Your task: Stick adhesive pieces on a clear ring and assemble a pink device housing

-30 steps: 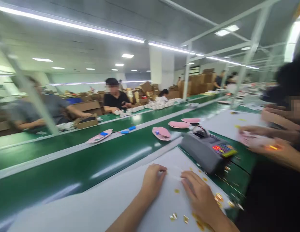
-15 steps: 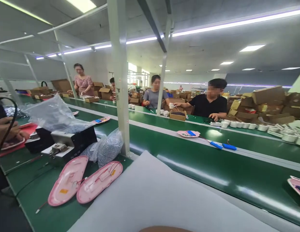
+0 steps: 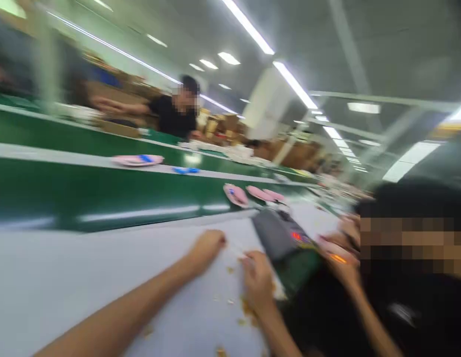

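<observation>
My left hand (image 3: 208, 248) is above a white sheet (image 3: 171, 292), its fingers closed in a pinch. Close by on the right, my right hand (image 3: 257, 277) also has its fingers pressed together. A thin pale strip or thread (image 3: 235, 249) seems to run between the two sets of fingertips; blur hides what it is. Small yellow-orange pieces (image 3: 247, 307) and a few tiny white bits (image 3: 230, 301) lie scattered on the sheet around my right hand.
Beyond my hands stands a grey box (image 3: 273, 235) with a red lit display. Several pink shells (image 3: 236, 195) lie past it. A co-worker (image 3: 412, 277) sits close on my right, holding a pink piece (image 3: 336, 250). A green conveyor (image 3: 104, 193) crosses ahead.
The view has swung right and tilted, and is now smeared by motion. Both my hands have come into view over the white sheet; the pink shells and plastic bags at the left have left it.
</observation>
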`<state>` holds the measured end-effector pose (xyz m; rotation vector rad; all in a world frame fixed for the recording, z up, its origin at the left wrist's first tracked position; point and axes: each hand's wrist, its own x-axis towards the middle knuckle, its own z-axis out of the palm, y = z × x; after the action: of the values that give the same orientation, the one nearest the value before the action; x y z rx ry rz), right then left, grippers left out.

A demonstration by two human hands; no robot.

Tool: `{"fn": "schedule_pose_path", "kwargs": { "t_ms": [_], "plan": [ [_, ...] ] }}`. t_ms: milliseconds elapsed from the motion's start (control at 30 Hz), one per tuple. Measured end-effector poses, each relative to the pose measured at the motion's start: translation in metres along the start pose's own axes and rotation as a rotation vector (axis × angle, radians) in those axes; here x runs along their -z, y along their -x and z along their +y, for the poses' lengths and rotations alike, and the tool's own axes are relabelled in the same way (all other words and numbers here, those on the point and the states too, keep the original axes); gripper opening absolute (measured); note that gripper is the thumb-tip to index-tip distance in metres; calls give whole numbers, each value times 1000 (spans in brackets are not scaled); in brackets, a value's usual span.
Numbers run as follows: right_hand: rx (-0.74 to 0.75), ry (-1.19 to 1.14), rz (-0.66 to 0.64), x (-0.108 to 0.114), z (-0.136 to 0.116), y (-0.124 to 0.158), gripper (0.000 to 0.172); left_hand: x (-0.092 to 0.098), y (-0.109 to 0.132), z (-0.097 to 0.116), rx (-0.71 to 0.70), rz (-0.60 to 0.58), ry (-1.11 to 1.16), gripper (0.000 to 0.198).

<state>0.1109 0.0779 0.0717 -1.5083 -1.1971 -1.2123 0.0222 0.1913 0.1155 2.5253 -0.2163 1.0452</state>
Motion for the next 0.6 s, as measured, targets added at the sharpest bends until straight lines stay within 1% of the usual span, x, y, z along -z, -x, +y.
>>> {"fn": "schedule_pose_path", "kwargs": {
  "t_ms": [33,67,100,167,233,367,467,533,600],
  "plan": [
    [-8,93,53,20,9,8,41,-1,-7,-6,-42,-12,26,27],
    [-12,163,85,34,16,14,37,-4,-15,-14,-66,-13,44,31],
    [-13,204,97,42,21,18,30,-7,-23,-21,-70,6,57,33],
    [-11,215,83,45,28,20,16,-12,-33,-29,-77,-21,54,38],
    [-18,194,58,42,30,19,11,-13,-32,-29,-47,-36,42,40],
    [-32,171,31,39,29,19,14,-11,-26,-25,21,-45,25,39],
    [-16,146,31,40,33,19,22,-12,-30,-26,36,-37,52,39],
    [0,109,29,39,35,20,31,-13,-32,-24,42,29,89,40],
    [-12,49,51,38,35,21,39,-13,-30,-20,11,129,132,40]
  ]
}}
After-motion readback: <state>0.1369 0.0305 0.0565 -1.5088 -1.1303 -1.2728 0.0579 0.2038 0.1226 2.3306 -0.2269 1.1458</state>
